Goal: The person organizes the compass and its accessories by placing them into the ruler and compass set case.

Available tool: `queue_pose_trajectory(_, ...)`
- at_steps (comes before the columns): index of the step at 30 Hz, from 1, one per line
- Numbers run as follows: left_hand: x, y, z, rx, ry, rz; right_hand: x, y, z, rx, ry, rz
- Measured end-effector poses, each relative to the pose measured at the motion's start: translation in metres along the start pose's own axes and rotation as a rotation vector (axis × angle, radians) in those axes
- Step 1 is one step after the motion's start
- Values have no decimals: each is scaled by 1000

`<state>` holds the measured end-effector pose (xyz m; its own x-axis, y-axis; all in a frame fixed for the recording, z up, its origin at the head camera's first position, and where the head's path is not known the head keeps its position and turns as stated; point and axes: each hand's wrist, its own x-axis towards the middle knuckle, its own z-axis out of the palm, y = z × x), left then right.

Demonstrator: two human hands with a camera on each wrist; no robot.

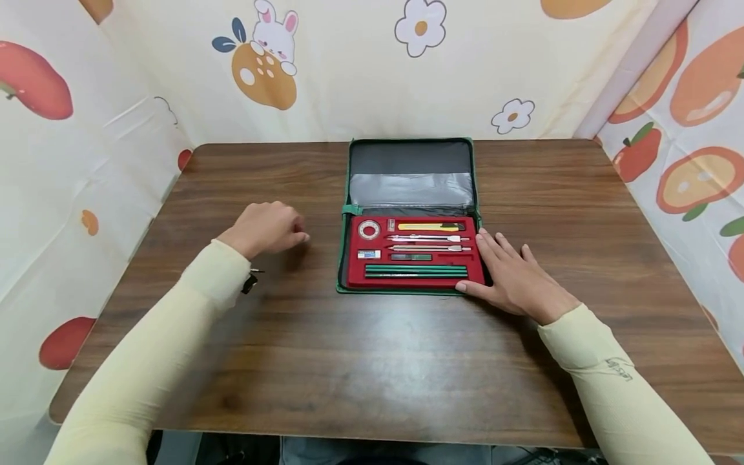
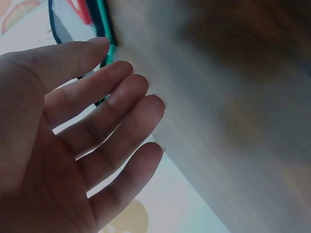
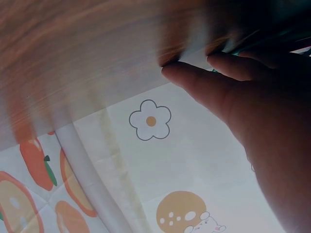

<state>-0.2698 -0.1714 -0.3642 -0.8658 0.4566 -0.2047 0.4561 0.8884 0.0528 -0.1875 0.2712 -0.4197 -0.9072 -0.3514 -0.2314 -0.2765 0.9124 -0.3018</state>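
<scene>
An unzipped green case (image 1: 413,187) lies flat on the table, its grey lid folded back. Inside sits a red tray (image 1: 418,284) with a yellow utility knife (image 1: 430,227), a white tape roll (image 1: 369,230), two slim metal tools (image 1: 429,248), an eraser (image 1: 369,254) and green pencils (image 1: 415,272). My right hand (image 1: 517,281) rests at the tray's right edge, fingers extended, thumb at the lower right corner. To the left of the case, my left hand (image 1: 268,227) is over the table; its palm and loosely bent fingers show in the left wrist view with nothing in them.
The brown wooden table (image 1: 349,361) has its front edge toward me. Printed cloth walls (image 1: 349,71) stand behind it and on both sides. A clear pocket (image 1: 411,190) spans the case's lid.
</scene>
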Motion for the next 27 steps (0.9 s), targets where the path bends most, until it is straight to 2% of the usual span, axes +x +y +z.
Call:
queue_pose_trajectory(3,-13,-9,4,-17,-20,-13,-1,1,0,10,-10,3)
queue_pose_trajectory(10,-43,-32,9,-100,-127,-26,-1,2,0,3,-6,7)
queue_pose_trajectory(14,-53,-43,12,-147,-171,-38,0,2,0,-5,-1,15)
queue_pose_trajectory(19,-60,-49,15,-182,-221,-66,1,2,1,2,-4,11)
queue_pose_trajectory(22,-62,-51,18,-180,-207,-74,1,2,0,5,-14,10)
queue_pose_trajectory(27,-67,-54,24,-165,-134,-88,1,1,-1,6,-18,8)
